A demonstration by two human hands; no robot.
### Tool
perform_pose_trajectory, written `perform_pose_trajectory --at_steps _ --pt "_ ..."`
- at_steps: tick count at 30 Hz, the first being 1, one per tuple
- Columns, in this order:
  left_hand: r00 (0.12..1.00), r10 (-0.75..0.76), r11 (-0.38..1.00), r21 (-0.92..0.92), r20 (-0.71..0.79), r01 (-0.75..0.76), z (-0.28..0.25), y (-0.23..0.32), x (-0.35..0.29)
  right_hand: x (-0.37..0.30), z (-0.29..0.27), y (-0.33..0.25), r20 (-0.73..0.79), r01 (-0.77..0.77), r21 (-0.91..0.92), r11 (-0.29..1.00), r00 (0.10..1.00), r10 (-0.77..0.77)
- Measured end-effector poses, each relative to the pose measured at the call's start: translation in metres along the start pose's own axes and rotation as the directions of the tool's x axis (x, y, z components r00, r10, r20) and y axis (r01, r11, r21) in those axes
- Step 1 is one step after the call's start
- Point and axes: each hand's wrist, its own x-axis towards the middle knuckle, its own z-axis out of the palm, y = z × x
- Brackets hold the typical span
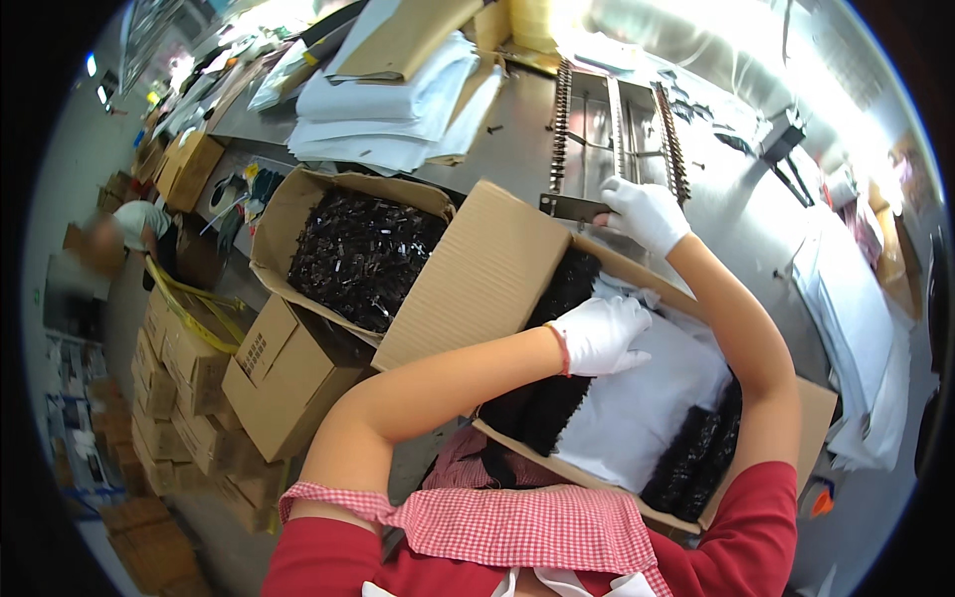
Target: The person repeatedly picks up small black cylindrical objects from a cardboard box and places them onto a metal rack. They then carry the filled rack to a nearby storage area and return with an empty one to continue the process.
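Note:
My gloved left hand (602,336) rests with fingers stretched out over white sheeting (637,413) inside an open cardboard box (577,460). Rows of small black glossy pieces (537,408) are packed along the sheeting's left side, with more black bundles (686,463) at its lower right. Farther off, my gloved right hand (642,214) pinches the near end plate of a metal frame (572,206) lying on the steel table. Dark toothed rows (562,129) run along both long sides of this frame. The right fingertips are partly hidden by the glove.
A carton of loose dark pieces (368,254) stands left of the raised box flap (477,279). Stacked white and brown sheets (388,99) lie behind it. A black clamp-like tool (784,144) sits at right. Closed cartons (288,373) and a person (144,229) are at left.

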Motion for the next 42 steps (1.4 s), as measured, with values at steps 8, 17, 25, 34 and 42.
perform_pose_trajectory --at_steps 8,17,25,34,42 --pt "0.618 -0.246 0.969 -0.172 -0.747 0.178 -0.112 -0.060 -0.011 0.004 -0.138 -0.045 -0.309 -0.008 0.884 0.467 0.740 0.597" --pt "0.602 0.241 0.881 0.431 -0.761 0.192 -0.217 -0.061 -0.071 -0.014 -0.138 -0.093 -0.359 0.065 0.915 0.399 0.584 0.728" --pt "0.723 -0.020 0.800 0.423 -0.690 0.426 -0.227 -0.136 -0.154 -0.001 -0.037 -0.178 -0.111 -0.212 0.858 0.469 0.813 0.571" --pt "0.750 -0.205 0.775 0.364 -0.629 0.517 -0.220 -0.197 -0.222 0.067 0.000 -0.221 0.282 -0.440 0.862 0.250 0.828 0.484" --pt "0.761 -0.304 0.710 0.396 -0.574 0.582 -0.240 -0.266 -0.289 0.052 -0.025 -0.132 0.176 -0.161 0.979 -0.126 0.353 0.919"
